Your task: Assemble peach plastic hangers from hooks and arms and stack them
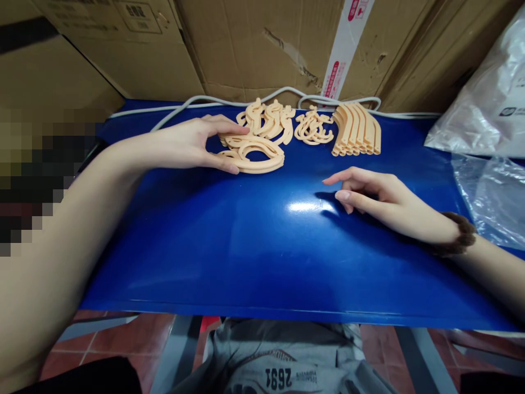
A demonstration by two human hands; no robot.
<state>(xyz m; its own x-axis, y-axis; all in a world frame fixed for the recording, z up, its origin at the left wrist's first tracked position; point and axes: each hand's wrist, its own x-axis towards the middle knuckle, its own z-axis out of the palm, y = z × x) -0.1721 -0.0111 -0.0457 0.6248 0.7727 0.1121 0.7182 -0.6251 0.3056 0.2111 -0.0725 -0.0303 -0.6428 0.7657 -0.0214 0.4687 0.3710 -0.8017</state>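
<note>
My left hand (191,143) is at the left end of a pile of curved beige plastic pieces (262,164). Its thumb lies along the front edge and its fingers reach over the back, spread apart; some fingertips are hidden. Over the blue tabletop, nearer the right side, hovers my right hand (375,194), with nothing in it. The index finger points left, apart from the thumb, and the other fingers are loosely curled. Behind the pile lie more curved beige pieces (273,117), then small hook-shaped beige pieces (314,128), and a neat row of stacked beige arms (359,131).
Cardboard boxes (262,49) stand along the back of the blue table (246,246). A white cable (197,99) runs behind the pieces. On the right are a filled plastic bag (484,98) and a clear plastic sheet (496,191). The table's front edge is close to my body.
</note>
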